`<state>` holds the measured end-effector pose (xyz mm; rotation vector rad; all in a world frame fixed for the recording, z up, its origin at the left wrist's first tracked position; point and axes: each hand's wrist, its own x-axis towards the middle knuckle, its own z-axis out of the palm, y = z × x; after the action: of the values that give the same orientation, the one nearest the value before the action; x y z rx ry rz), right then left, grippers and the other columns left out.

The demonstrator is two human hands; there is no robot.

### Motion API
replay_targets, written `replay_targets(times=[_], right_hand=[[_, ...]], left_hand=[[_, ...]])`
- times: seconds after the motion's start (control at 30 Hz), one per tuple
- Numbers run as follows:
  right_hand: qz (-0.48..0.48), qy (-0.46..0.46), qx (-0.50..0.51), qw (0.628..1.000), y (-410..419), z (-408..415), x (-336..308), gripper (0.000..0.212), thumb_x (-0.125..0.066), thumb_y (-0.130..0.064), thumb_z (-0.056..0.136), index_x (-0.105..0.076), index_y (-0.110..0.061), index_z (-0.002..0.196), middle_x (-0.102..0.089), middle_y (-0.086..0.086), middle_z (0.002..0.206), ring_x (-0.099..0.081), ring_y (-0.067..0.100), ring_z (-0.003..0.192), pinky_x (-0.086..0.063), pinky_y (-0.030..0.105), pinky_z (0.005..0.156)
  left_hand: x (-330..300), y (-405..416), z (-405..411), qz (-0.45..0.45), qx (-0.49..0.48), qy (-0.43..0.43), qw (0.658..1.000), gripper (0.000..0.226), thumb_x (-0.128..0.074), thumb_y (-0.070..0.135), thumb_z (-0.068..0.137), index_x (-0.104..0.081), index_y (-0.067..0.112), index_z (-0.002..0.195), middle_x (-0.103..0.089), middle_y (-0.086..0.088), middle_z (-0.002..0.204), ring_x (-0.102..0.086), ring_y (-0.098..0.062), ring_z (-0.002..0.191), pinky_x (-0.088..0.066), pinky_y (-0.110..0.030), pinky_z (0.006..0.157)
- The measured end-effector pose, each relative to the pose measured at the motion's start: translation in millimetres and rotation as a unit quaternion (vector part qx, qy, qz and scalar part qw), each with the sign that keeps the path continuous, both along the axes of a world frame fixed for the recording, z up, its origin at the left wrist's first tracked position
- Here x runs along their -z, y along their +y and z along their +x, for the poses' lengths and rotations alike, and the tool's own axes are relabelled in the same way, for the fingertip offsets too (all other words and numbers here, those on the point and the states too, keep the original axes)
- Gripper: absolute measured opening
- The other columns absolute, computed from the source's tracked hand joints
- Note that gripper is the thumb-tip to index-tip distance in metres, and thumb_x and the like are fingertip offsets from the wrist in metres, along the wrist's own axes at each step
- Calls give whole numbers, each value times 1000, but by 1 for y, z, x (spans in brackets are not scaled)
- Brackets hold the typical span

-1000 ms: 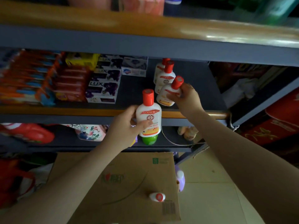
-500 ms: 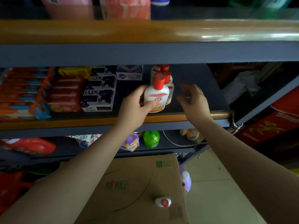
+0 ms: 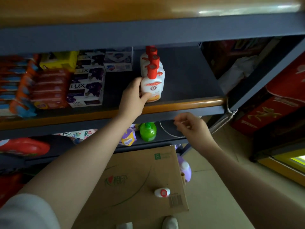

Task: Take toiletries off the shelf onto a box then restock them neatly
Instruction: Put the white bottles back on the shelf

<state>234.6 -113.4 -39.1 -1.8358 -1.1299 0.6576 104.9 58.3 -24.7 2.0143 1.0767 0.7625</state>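
Red-capped white bottle (image 3: 152,87) stands at the shelf (image 3: 181,103) front, my left hand (image 3: 133,98) curled round it, heading a row of matching bottles (image 3: 154,63). My right hand (image 3: 192,128) hangs loose and holds nothing. One bottle (image 3: 162,192) lies on the box (image 3: 132,179). A push could topple the row; open room lies rightward.

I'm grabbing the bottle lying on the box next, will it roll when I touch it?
Probably. The bottle lies on its side on the flat box, near the edge, so a nudge could roll it off. It looks small and rigid, likely light and easy to pinch.
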Motion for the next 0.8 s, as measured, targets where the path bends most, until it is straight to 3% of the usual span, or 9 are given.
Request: replay_targets(times=[0.07,0.17,0.23,0.27,0.37,0.47,0.53,0.67,0.8], right_hand=[[-23,17,-23,999,-13,-8,20,11,-61,-5,87,-62,-15,92,-60,-16,80,-58,-8,71,-45,8,69],[-102,-23,-86,991,-34,-20,59,6,-59,-11,89,-63,-14,93,-59,-15,78,-55,-5,69,-37,5,65],[-157,-51,-126,978,-50,-27,92,13,-54,-15,92,-65,-12,97,-65,-7,90,-57,-2,79,-39,7,73],[-188,-57,-142,970,-58,-30,109,16,-52,-13,93,-65,-13,101,-66,-3,100,-60,7,91,-40,12,80],[-283,-64,-202,935,-84,-39,153,39,-48,3,83,-60,-15,116,-58,2,122,-52,18,115,-36,20,93],[-350,-83,-270,893,-102,-46,184,58,-49,2,77,-47,-19,131,-45,2,137,-42,24,126,-35,39,103],[-370,-76,-285,881,-111,-52,199,64,-55,-2,78,-39,-19,138,-40,2,141,-41,27,126,-35,36,103],[-346,-55,-232,907,-119,-67,224,59,-67,-17,81,-43,-17,135,-49,2,135,-46,26,121,-40,32,97],[-281,-47,-175,943,-113,-81,234,43,-67,-23,83,-55,-16,123,-61,5,119,-54,29,109,-45,39,89]], left_hand=[[3,-9,-4,43,-12,15,999,59,-64,8,83,-39,10,136,-51,-13,134,-52,-28,120,-42,-43,102],[7,-41,-22,189,-17,43,981,64,-59,8,85,-30,4,142,-38,-18,142,-33,-29,131,-25,-31,108],[20,-66,-39,260,8,48,964,60,-57,9,84,-32,3,139,-41,-20,138,-33,-29,128,-28,-35,108],[32,-78,-48,272,31,54,960,57,-56,8,84,-34,4,137,-43,-19,136,-35,-28,126,-31,-37,107],[78,-105,-75,221,117,81,965,49,-54,6,83,-41,5,131,-50,-17,127,-42,-25,121,-35,-37,105],[114,-123,-97,137,148,113,973,43,-50,9,83,-49,4,125,-52,-14,123,-44,-23,117,-32,-29,105],[129,-129,-107,95,146,123,977,40,-48,12,83,-52,3,122,-53,-13,121,-45,-19,115,-28,-18,105],[152,-134,-117,42,122,124,984,40,-46,16,83,-55,1,118,-54,-13,118,-47,-17,112,-30,-14,101],[155,-131,-124,10,100,132,986,36,-54,7,84,-55,6,120,-52,-6,119,-46,-10,105,-33,-11,84]])
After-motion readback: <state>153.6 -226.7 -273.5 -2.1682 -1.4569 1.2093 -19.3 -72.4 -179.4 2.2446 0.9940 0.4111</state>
